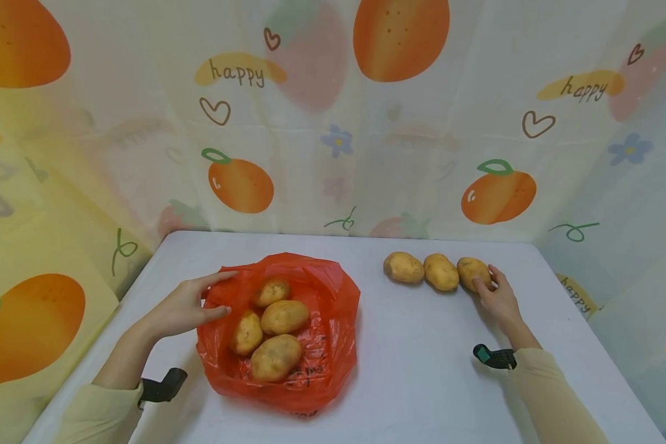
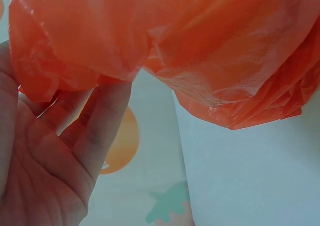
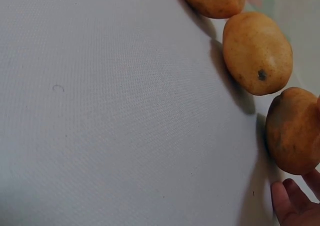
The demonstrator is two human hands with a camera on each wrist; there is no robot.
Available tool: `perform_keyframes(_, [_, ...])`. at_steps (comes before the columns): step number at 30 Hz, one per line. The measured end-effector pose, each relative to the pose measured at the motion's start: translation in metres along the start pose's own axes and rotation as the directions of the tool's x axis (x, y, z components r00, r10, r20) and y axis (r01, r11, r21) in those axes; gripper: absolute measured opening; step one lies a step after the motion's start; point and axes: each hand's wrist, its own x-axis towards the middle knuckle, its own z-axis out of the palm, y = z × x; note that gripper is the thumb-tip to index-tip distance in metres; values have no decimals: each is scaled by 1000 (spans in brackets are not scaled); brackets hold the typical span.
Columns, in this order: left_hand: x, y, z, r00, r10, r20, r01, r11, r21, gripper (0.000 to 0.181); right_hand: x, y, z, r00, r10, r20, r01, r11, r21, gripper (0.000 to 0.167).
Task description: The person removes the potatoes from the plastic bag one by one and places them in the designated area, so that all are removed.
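Left hand (image 1: 184,308) spread, fingers unclenched, touches left side of red plastic bag (image 1: 341,333); four potatoes (image 1: 285,317) inside. Right hand (image 1: 502,303) extends forward, fingers grasp rightmost potato (image 1: 470,271) of three on white table (image 1: 422,370).

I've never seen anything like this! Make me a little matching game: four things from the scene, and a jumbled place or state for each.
Things:
1. Left hand
2. Right hand
3. Red plastic bag
4. Middle potato of the row

Places and states:
A. Lies with one potato on either side
B. Touches the left side of the bag
C. Open at the top, with four potatoes inside
D. Has its thumb on the potato at the row's right end

Pairs: 1-B, 2-D, 3-C, 4-A
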Motion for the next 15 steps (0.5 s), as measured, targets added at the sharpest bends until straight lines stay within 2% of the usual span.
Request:
perform_keyframes(5, [0, 0, 1, 1000, -11, 10, 11, 1000, -27, 58, 0, 0, 0, 1000, 5, -2, -5, 1000, -15, 75])
perform_keyframes(10, [0, 0, 1, 1000, -5, 0, 5, 1000, -8, 58, -1, -2, -2, 1000, 3, -14, -3, 1000, -17, 74])
perform_keyframes(15, [1, 1, 0, 1000, -8, 5, 8, 1000, -14, 58, -3, -6, -3, 993, -64, -102, 61, 997, -39, 66])
